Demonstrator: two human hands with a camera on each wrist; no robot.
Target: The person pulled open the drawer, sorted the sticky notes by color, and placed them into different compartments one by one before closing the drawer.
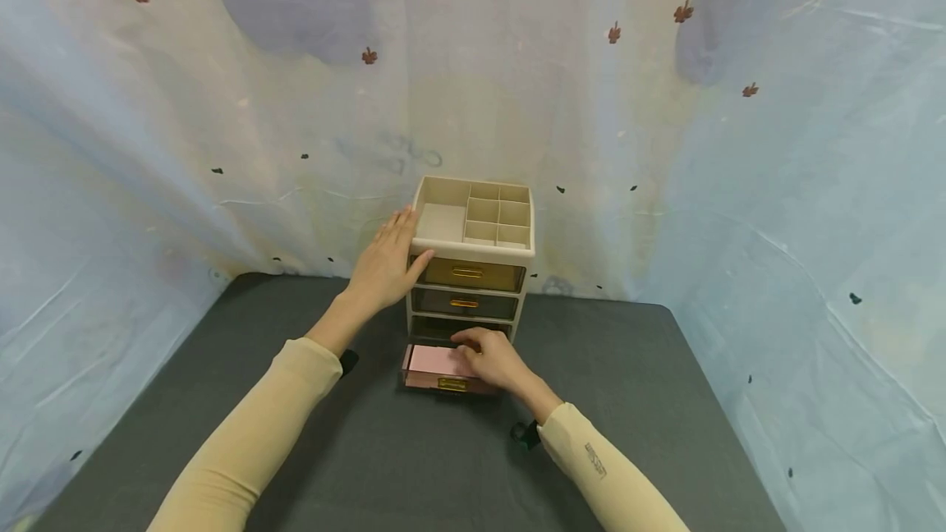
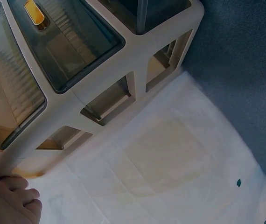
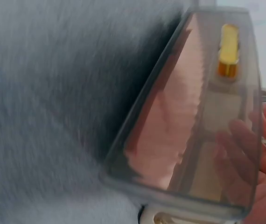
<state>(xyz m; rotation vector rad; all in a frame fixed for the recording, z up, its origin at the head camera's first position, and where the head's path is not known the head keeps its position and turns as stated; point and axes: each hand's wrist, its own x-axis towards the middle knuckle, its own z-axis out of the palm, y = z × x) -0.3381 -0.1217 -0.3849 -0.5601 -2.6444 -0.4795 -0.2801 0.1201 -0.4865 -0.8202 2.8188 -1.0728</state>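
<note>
A cream desktop drawer organizer stands on the dark table, with smoky see-through drawers and gold handles. My left hand rests against its upper left side, fingers along the edge and thumb at the front corner. The bottom drawer is pulled out. Inside it lies a pink stack of paper-like sheets. Over the right part of that drawer is my right hand, its fingers reaching in onto the pink stack. Through the drawer's clear front, the right wrist view shows these fingers loosely bent behind it.
The organizer's top tray has one large section and several small compartments. Behind it hangs a pale patterned cloth, which also lines both sides. Dark grey cloth covers the table. The organizer's side has cut-out openings.
</note>
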